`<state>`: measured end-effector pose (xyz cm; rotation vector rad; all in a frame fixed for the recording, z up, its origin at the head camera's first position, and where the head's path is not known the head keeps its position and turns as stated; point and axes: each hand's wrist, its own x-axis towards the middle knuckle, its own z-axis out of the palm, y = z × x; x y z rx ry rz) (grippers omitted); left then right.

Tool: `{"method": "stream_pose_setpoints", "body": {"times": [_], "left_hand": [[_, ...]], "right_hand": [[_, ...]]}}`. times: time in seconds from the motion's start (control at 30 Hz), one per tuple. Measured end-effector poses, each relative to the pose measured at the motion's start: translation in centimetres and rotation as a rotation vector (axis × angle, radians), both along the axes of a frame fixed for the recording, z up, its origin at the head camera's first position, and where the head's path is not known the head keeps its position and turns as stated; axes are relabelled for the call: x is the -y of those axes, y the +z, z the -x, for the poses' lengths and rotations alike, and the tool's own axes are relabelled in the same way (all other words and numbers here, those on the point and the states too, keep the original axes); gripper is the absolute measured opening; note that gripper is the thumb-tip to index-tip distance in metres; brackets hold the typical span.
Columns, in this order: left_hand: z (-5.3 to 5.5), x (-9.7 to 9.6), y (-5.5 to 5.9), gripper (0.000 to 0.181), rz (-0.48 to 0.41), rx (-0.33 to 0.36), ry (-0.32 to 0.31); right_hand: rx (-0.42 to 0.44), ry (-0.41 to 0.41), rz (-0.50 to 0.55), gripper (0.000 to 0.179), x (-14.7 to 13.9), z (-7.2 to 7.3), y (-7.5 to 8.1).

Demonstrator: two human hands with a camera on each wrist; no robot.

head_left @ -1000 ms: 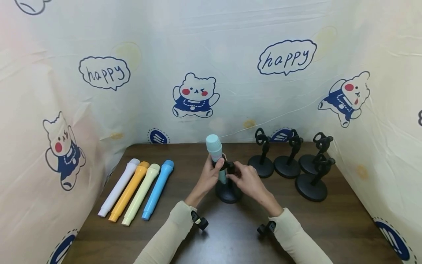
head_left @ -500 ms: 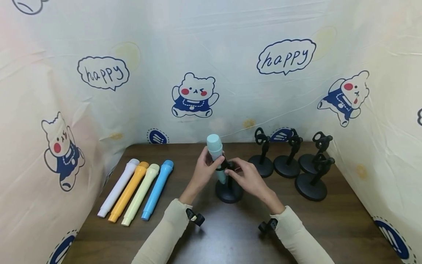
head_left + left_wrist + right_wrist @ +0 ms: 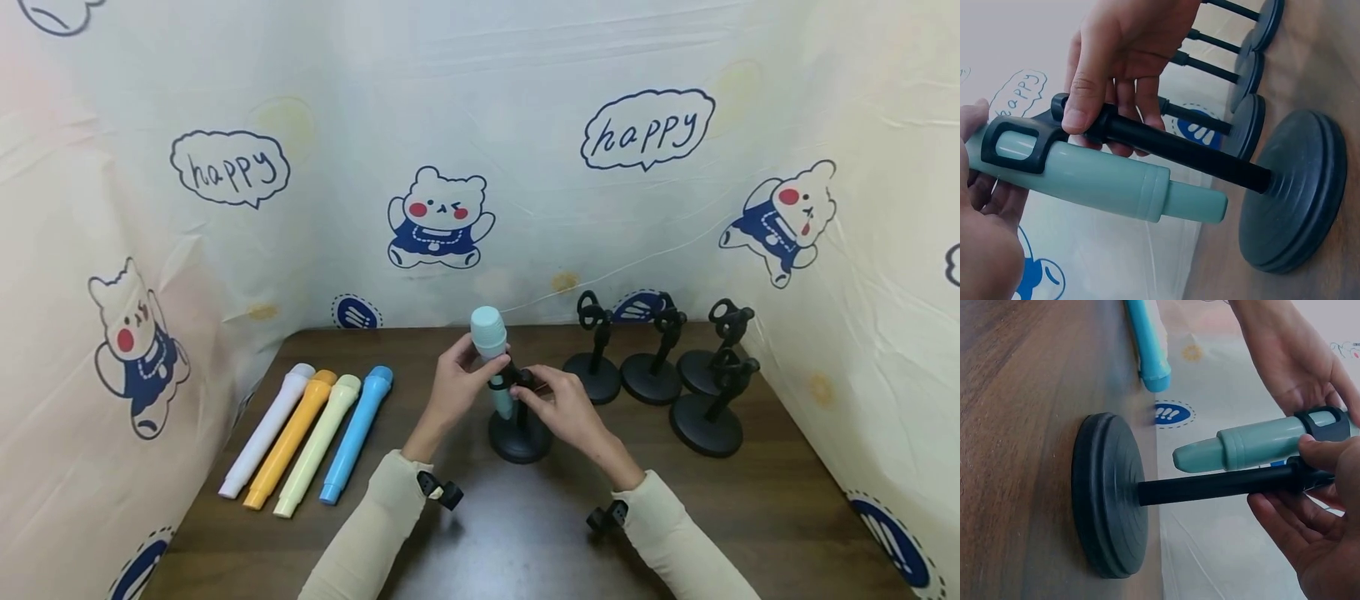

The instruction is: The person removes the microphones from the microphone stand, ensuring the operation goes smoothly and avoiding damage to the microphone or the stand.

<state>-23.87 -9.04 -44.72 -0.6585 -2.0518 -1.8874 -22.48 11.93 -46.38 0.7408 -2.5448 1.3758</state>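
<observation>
A mint-green toy microphone (image 3: 489, 332) sits in the clip (image 3: 1019, 147) of a black microphone stand (image 3: 520, 440), its handle passing down through the ring beside the post. My left hand (image 3: 453, 383) grips the microphone's upper part, just under the head. With thumb and fingers, my right hand (image 3: 562, 408) pinches the stand at the joint below the clip. In the left wrist view, the right thumb (image 3: 1082, 103) lies on that joint. The microphone's narrow tail end (image 3: 1200, 455) hangs free above the round base (image 3: 1110, 497), which rests on the table.
White (image 3: 266, 433), orange (image 3: 291, 442), pale yellow (image 3: 318, 446) and blue (image 3: 357, 437) toy microphones lie side by side on the left of the table (image 3: 525, 533). Several more black stands (image 3: 708, 425) are grouped at the back right. A printed cloth (image 3: 540, 208) hangs behind the table.
The left hand has shifted slightly left and its grip has moved up round the microphone. The microphone leans a little less. The right hand stays at the stand's joint.
</observation>
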Motion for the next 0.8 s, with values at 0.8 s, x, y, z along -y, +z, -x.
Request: {"method": "stream_pose_setpoints", "body": {"times": [0.8], "left_hand": [[-0.12,-0.05,0.11,0.036,-0.010,0.021,0.024]], "right_hand": [[0.011,0.009,-0.006,0.025,0.04,0.09,0.34]]}}
